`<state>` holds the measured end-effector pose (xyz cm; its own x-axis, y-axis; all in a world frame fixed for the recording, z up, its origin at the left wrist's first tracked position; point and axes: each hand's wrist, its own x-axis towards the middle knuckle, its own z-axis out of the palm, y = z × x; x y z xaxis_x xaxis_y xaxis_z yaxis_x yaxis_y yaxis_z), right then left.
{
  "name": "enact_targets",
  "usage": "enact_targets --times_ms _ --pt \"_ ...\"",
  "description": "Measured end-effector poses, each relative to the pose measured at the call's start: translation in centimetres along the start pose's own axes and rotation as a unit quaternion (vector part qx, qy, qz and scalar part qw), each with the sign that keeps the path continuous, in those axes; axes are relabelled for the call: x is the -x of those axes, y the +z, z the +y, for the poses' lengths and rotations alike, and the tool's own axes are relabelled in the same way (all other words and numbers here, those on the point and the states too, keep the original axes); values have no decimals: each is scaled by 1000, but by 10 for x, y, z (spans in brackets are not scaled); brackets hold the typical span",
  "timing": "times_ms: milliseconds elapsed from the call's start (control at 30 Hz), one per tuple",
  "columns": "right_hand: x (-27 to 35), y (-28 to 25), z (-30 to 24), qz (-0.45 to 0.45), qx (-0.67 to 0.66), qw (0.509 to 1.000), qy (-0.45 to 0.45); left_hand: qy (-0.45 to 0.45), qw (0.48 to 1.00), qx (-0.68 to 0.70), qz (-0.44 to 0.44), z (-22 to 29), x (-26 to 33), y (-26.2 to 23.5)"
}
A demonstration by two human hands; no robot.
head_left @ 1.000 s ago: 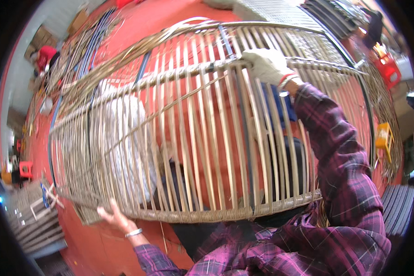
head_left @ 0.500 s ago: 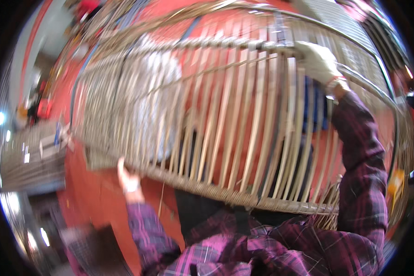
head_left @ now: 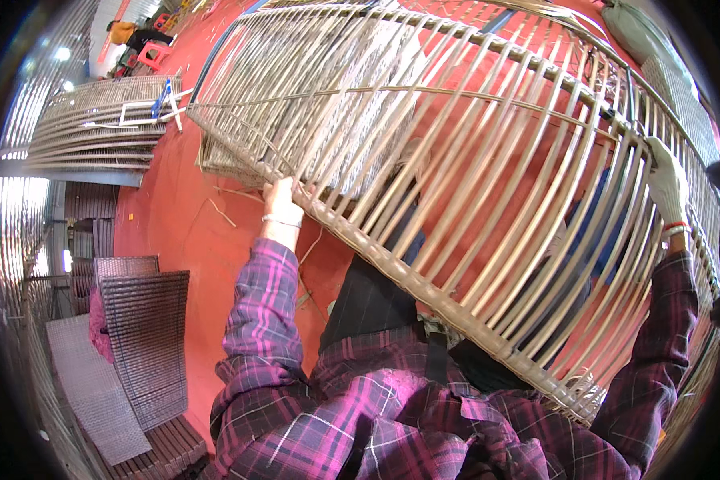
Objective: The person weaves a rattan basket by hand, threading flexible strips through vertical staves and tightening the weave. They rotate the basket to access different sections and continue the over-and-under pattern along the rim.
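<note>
Gripping the curved rattan frame [head_left: 488, 184] at both ends, the left hand [head_left: 282, 200] and gloved right hand [head_left: 666, 186] close their fingers on its rim above the red floor [head_left: 184, 240].

Workshop surroundings: red floor, stacked woven panels and frames

A red floor [head_left: 176, 232] spreads under everything, with a few loose pale strips [head_left: 220, 210] lying on it. At the upper left a stack of curved slatted frames [head_left: 96, 128] rests low, and a small white metal frame with a blue tool [head_left: 154, 108] sits on top of it. At the lower left, dark woven wicker panels [head_left: 148, 336] lean together, one with a pink cloth [head_left: 98, 324] just behind it, and a grey mesh sheet [head_left: 92, 392] lies flat beside them. Far off at the top left, red plastic stools [head_left: 154, 54] stand near a crouching person in an orange top [head_left: 124, 32]. A green sack [head_left: 644, 32] lies at the upper right.
</note>
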<state>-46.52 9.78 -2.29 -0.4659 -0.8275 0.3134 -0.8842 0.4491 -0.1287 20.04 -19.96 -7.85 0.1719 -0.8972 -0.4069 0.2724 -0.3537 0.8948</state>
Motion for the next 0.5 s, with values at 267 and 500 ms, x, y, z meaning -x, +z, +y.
enact_targets --times_ms 267,500 --pt "20 -19 104 -3 29 999 26 -96 993 54 -46 -51 176 5" --pt "14 9 161 58 -107 990 66 -261 962 48 -62 -75 265 19"
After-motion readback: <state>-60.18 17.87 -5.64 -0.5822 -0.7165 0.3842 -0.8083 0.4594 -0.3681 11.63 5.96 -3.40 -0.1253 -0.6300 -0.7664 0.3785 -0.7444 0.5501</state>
